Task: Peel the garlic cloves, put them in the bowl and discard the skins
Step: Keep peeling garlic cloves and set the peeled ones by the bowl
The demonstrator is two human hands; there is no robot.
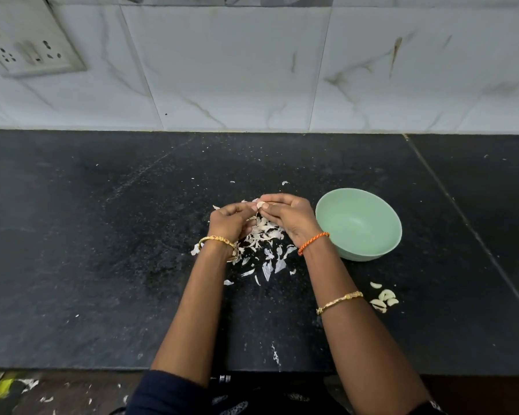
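Head view looks down on a black stone counter [102, 265] with a pale green bowl [358, 224] as the plainest landmark. Just left of the bowl, both hands meet above the counter. The right hand [288, 220], nearest the bowl's rim, curls its thumb and fingers round a garlic clove [260, 205], and the left hand [229, 221], farther from the bowl, pinches at the same clove with its fingertips drawn together. Only a small pale part of the clove shows between the fingers; the rest is hidden by them.

Under and below the hands, still left of the bowl, lies a scatter of white garlic skins [264, 244], partly covered by the wrists. Nearer the person than the bowl and slightly right of it, a small cluster of peeled cloves [384, 299] rests on the counter, close beside the right forearm. Nothing shows in the visible part of the bowl.

Far behind the bowl rises a marbled white tile wall [252, 70], with a switch and socket plate [27, 40] well off to its left. Down past the counter's near edge, litter lies on the floor [27, 390].
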